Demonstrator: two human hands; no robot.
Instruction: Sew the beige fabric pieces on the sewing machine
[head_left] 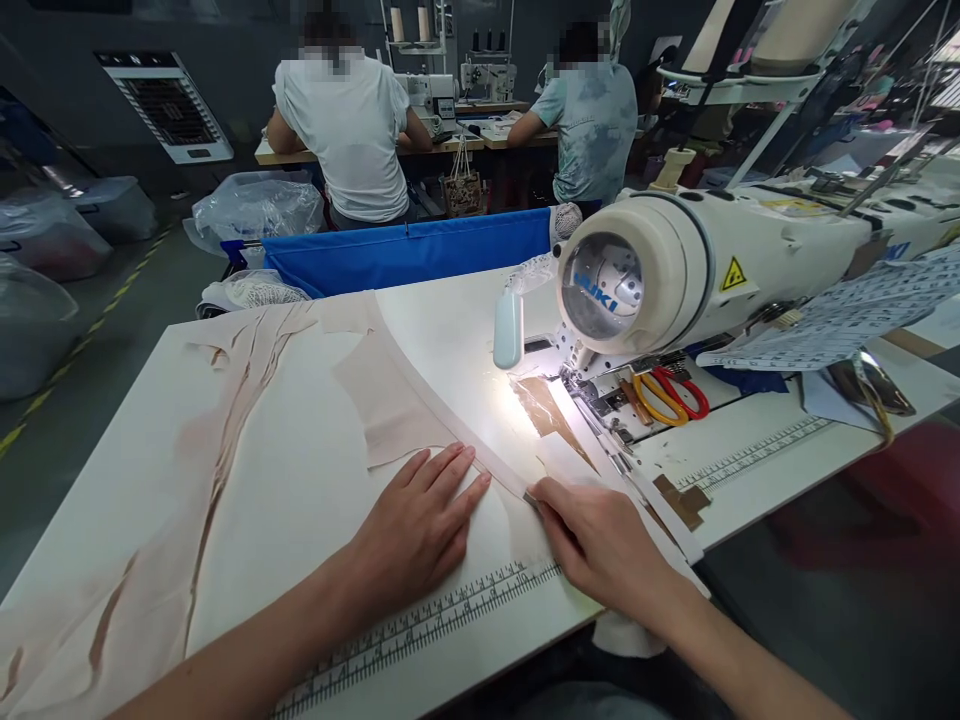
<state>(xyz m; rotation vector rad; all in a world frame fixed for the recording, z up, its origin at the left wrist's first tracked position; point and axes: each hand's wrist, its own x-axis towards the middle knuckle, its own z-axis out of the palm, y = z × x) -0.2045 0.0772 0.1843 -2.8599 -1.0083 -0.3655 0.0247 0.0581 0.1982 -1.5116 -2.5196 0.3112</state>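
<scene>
A pale pink cut fabric piece (401, 405) lies flat on the white table, with a narrow band along its curved edge. My left hand (424, 510) rests palm down with its fingers stretched out, the fingertips touching the fabric beside the band. At the band's near end my right hand (600, 535) is closed in a pinch. A small greyish tip shows between thumb and forefinger, too little of it to name. Right of the fabric stands a white sewing machine (660, 265), its lamp lighting the table by the needle.
Yellow-handled scissors (660, 400) and red-handled scissors (686, 390) lie under the machine arm. Pale fabric strips (240, 420) spread along the left side. A printed ruler (450, 610) runs near the front edge. Beyond a blue cloth (412, 245), two people sit at other machines.
</scene>
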